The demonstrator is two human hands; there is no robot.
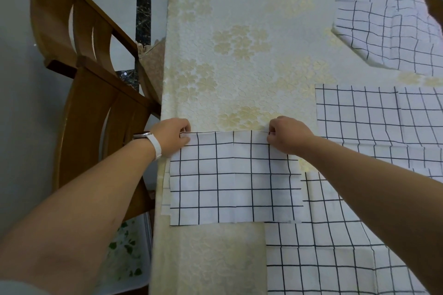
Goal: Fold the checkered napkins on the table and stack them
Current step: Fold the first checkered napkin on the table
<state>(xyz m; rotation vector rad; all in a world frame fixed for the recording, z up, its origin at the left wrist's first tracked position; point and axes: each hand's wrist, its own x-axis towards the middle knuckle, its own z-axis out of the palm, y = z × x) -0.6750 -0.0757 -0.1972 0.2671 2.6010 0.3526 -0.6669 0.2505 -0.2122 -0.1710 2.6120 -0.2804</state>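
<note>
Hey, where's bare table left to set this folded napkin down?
Biggest bare patch: the tablecloth beyond the folded napkin, left of the rumpled napkin. A smaller one lies just nearer you than the folded napkin, left of the near napkin. Crowded: the right side, where the flat napkin lies between those two.

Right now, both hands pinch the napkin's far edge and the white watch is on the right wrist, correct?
Head view: the white watch is on the left wrist; left hand and right hand pinch the napkin at its far edge.
</note>
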